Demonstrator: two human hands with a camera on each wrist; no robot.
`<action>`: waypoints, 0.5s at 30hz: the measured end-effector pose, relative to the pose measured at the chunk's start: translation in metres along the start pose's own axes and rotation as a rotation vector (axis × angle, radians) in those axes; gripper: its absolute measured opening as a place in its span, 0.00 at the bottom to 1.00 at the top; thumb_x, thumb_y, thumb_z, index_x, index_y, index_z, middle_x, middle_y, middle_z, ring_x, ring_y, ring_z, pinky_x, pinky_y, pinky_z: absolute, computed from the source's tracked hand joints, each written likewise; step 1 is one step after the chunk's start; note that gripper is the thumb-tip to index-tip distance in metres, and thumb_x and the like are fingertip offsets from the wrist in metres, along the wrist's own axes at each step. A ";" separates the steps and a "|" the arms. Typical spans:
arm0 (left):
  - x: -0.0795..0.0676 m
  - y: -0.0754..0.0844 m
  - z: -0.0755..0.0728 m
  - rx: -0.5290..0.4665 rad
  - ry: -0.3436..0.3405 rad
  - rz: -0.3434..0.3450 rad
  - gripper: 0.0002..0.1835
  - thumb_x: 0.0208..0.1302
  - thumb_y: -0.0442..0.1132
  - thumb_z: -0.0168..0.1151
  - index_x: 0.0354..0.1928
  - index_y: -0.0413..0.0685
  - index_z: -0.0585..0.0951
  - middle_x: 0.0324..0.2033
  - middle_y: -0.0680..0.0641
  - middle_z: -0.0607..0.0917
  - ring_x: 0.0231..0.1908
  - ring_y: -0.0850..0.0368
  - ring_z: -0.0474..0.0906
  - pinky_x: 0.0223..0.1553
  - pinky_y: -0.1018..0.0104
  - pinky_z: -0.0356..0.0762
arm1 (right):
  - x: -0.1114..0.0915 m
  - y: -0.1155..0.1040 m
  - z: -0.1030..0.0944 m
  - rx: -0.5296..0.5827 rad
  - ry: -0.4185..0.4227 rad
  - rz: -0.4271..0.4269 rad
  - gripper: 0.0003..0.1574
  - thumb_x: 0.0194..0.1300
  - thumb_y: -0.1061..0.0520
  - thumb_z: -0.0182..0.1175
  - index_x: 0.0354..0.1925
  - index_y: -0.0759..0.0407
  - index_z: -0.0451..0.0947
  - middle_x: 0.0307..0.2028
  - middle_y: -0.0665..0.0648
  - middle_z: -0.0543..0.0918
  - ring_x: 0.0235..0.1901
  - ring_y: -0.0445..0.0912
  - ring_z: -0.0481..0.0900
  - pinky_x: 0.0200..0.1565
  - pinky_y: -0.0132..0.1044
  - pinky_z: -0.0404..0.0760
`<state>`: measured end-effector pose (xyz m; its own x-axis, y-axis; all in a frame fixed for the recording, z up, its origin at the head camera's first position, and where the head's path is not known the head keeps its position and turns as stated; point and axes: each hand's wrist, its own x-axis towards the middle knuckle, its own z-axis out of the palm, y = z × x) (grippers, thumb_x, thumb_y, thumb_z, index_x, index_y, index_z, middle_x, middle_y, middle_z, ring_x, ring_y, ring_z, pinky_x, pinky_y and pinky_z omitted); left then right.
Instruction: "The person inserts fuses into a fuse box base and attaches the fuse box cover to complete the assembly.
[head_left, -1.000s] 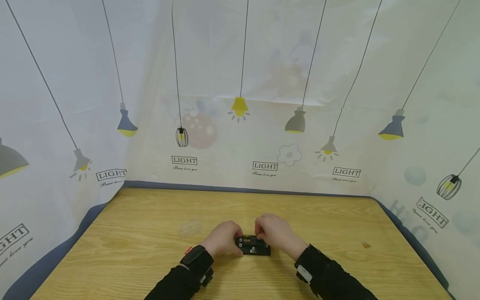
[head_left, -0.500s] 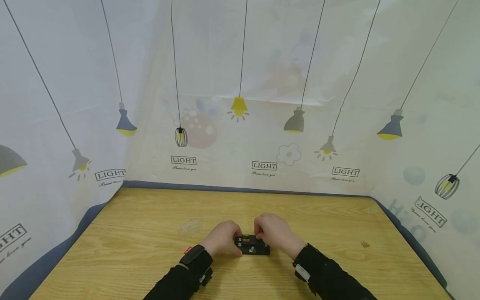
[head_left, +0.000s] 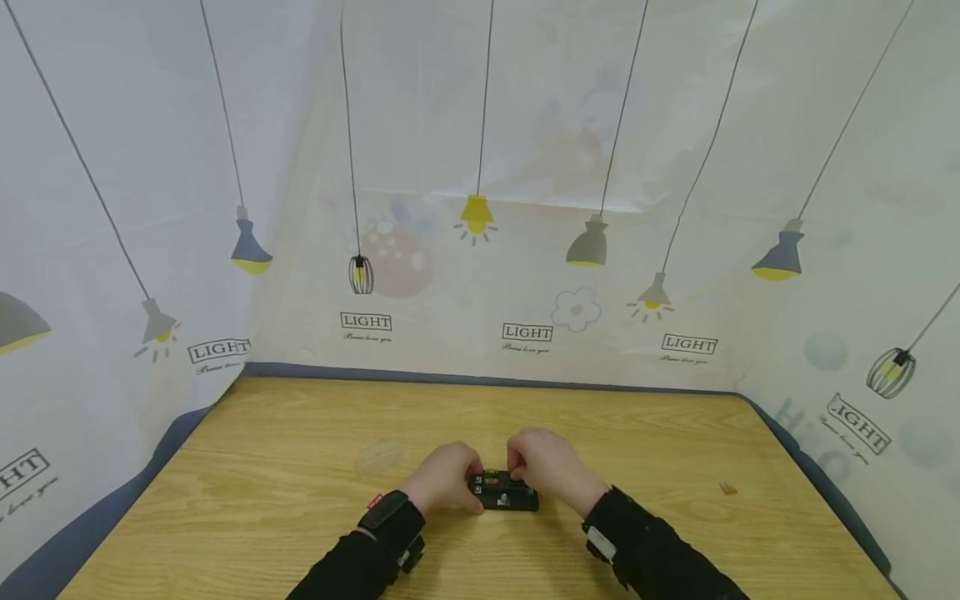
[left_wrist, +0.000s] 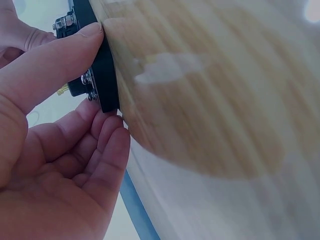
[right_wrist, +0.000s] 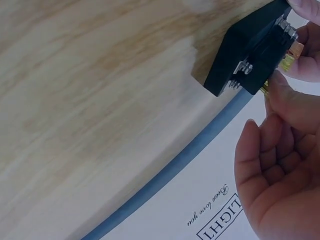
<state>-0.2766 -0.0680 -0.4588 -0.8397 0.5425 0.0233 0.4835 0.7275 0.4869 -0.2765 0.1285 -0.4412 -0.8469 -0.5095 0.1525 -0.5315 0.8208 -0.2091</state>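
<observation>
A black rectangular block (head_left: 506, 500) with silver screw terminals on top lies on the table, its long side facing the person. My left hand (head_left: 444, 475) grips its left end, thumb on the near side, with the other fingers curled at the far side. Above the block's right half, my right hand (head_left: 555, 468) pinches a small brass-coloured part at the raised black middle, mostly hidden by the fingers. In the right wrist view, a yellow and copper-coloured piece (right_wrist: 296, 48) shows on the block's upper side, between the two hands.
A clear plastic piece (head_left: 379, 457) lies on the wooden table (head_left: 300, 517) left of the hands. Farther right is a small brown scrap (head_left: 727, 488). A white curtain (head_left: 450, 150) printed with lamps encloses the table's back and sides.
</observation>
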 end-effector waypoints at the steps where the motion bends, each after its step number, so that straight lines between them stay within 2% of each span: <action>1: 0.000 0.000 0.000 -0.001 0.000 -0.001 0.21 0.35 0.44 0.75 0.35 0.47 0.81 0.31 0.54 0.77 0.30 0.62 0.70 0.36 0.66 0.72 | 0.000 0.000 0.000 0.008 -0.003 0.002 0.10 0.51 0.57 0.67 0.22 0.47 0.73 0.23 0.43 0.70 0.24 0.38 0.67 0.29 0.33 0.71; 10: 0.000 0.000 0.000 -0.014 -0.003 -0.010 0.21 0.35 0.43 0.76 0.34 0.47 0.81 0.30 0.54 0.77 0.30 0.62 0.70 0.36 0.66 0.72 | 0.002 0.001 -0.002 0.047 -0.028 0.014 0.10 0.50 0.57 0.67 0.22 0.48 0.74 0.23 0.45 0.72 0.24 0.37 0.67 0.28 0.32 0.71; 15: 0.000 0.000 0.000 -0.013 -0.001 -0.006 0.21 0.34 0.43 0.76 0.34 0.46 0.81 0.30 0.54 0.77 0.30 0.62 0.70 0.36 0.66 0.72 | 0.003 0.002 -0.001 0.046 -0.029 -0.009 0.09 0.51 0.57 0.67 0.22 0.49 0.74 0.23 0.44 0.72 0.23 0.38 0.67 0.29 0.33 0.71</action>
<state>-0.2767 -0.0682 -0.4588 -0.8427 0.5381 0.0196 0.4748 0.7253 0.4985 -0.2797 0.1292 -0.4402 -0.8420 -0.5245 0.1261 -0.5385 0.8041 -0.2519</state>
